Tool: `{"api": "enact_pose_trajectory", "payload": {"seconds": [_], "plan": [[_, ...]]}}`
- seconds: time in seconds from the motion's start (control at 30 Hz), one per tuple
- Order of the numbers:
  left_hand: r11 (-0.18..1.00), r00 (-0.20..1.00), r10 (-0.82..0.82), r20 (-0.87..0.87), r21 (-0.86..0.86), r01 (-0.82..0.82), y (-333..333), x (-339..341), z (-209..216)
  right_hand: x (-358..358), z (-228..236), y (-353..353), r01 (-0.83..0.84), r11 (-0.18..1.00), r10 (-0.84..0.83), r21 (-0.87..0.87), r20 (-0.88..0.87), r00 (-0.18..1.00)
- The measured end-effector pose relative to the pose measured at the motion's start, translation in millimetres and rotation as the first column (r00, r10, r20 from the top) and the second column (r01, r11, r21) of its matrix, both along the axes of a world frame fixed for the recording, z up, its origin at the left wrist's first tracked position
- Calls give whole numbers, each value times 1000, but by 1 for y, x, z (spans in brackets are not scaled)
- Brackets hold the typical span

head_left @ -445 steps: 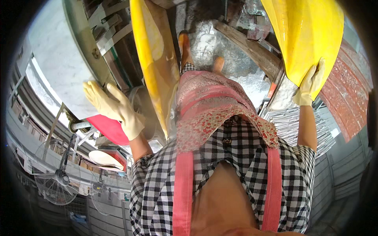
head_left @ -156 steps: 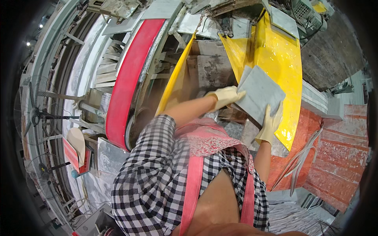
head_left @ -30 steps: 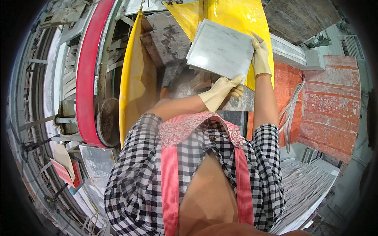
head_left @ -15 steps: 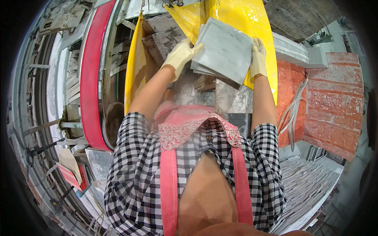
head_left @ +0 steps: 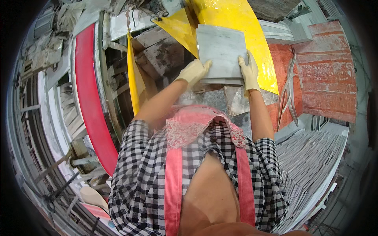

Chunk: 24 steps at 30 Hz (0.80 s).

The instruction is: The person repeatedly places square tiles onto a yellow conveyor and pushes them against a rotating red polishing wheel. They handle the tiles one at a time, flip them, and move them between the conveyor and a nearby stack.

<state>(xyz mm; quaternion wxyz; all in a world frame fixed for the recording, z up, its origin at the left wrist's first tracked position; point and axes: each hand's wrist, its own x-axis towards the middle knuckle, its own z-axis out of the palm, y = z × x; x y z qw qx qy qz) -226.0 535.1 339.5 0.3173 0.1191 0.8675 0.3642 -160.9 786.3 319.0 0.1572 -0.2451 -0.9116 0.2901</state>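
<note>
A small stack of square grey marble tiles (head_left: 221,51) with faint dark veins is held between my two gloved hands. My left hand (head_left: 195,71), in a cream glove, is closed on the left edge near the lower corner, thumb on the top face. On the right edge my right hand (head_left: 249,71), gloved alike, grips with its thumb near the rim. The edges of the tiles below show along the near side. Behind and beneath them lies a bright yellow sheet (head_left: 252,43) that looks wet.
To the left runs a long red panel (head_left: 89,94) beside metal machine parts. A second yellow flap (head_left: 133,74) hangs near my left forearm. On the right are an orange-red sheet (head_left: 325,72), loose pale straps (head_left: 289,88) and a large pile of thin slabs (head_left: 311,165).
The tile stack has turned from a tilted position to nearly square with me, its tiles now more evenly lined up. My left hand has shifted nearer the stack's lower left corner. The view has shifted.
</note>
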Motion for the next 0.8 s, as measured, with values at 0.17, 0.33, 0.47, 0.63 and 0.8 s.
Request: {"api": "enact_pose_trajectory", "payload": {"seconds": [0.17,0.33,0.47,0.63,0.8], "plan": [[793,871,25,491,521,-316,16,25,-20,44,7,13,106,994,-107,11,89,990],[588,699,-197,688,653,-477,18,23,-16,64,0,9,141,988,-138,-69,41,990],[613,663,-116,739,579,-538,26,24,-7,57,10,6,171,977,-168,-125,35,985],[604,747,-10,665,599,-526,27,31,-14,54,28,7,114,943,-116,-313,10,993],[625,740,8,672,574,-528,24,33,-47,52,37,13,78,958,-66,-278,52,996]]}}
